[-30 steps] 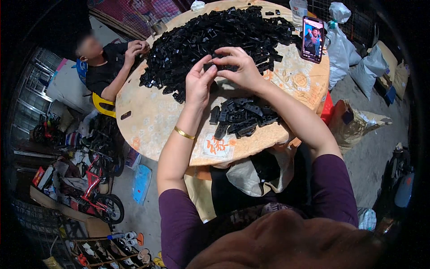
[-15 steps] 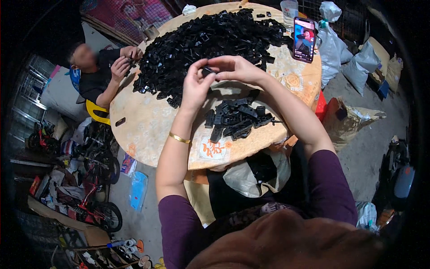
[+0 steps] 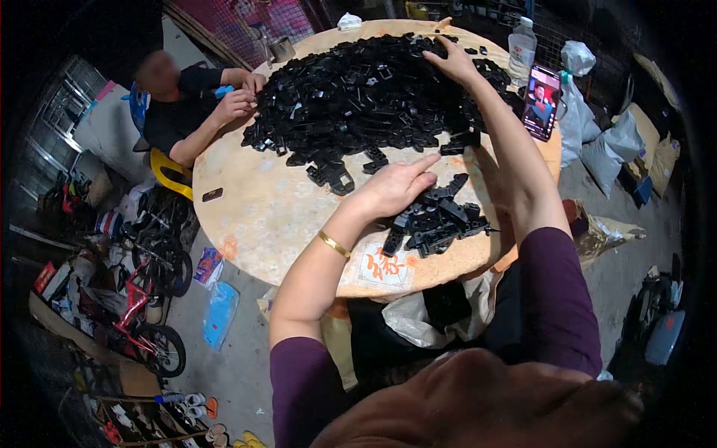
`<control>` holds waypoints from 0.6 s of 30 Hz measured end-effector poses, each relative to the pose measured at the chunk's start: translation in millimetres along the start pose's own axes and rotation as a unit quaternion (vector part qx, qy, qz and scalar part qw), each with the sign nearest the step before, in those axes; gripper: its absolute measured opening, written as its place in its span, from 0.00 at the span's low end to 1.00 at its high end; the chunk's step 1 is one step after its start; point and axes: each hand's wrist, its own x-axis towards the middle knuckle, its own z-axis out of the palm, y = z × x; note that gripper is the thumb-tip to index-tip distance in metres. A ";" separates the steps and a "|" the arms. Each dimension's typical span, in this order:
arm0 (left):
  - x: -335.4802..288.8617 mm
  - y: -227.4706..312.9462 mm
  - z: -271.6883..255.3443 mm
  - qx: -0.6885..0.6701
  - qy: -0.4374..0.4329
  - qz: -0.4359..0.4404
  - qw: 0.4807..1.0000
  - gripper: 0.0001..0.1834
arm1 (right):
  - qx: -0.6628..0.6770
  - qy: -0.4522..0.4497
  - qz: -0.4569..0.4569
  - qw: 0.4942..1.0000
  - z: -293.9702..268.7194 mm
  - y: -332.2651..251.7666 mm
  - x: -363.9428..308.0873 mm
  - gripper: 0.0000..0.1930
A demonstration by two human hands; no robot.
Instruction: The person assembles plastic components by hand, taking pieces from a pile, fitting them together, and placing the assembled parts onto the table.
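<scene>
A broad heap of black plastic parts [image 3: 351,97] covers the far half of the round table. A smaller pile of black plastic parts [image 3: 448,220] lies nearer to me. My left hand [image 3: 396,187] rests at the left edge of that smaller pile, index finger stretched out; nothing shows in it. Reaching across the table, my right hand [image 3: 452,61] is at the far right side of the big heap, thumb and fingers apart, no part visible in its grasp. A few loose parts [image 3: 332,178] lie between the two piles.
A propped phone [image 3: 541,103] and a clear bottle [image 3: 521,51] stand at the table's [image 3: 246,216] right edge. At the left, a co-worker's hands [image 3: 243,97] work beside the heap. An open white sack [image 3: 411,321] hangs below the near edge.
My hands, together over the table before, have parted. The right has stretched far over the big heap; the left has come down by the smaller pile. The view has shifted slightly.
</scene>
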 end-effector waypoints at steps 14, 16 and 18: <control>-5.0 -49.5 -19.9 0.135 0.150 -0.091 0.975 0.16 | 0.017 -0.047 -0.111 0.993 22.4 -45.8 -65.4 0.18; -7.1 -43.2 -12.6 0.166 0.114 -0.117 0.972 0.17 | -0.070 0.078 -0.213 0.971 19.9 -53.0 -83.1 0.15; -12.8 -47.3 -14.6 0.170 0.118 -0.109 0.972 0.16 | -0.049 0.039 -0.229 0.971 9.3 -70.1 -93.4 0.12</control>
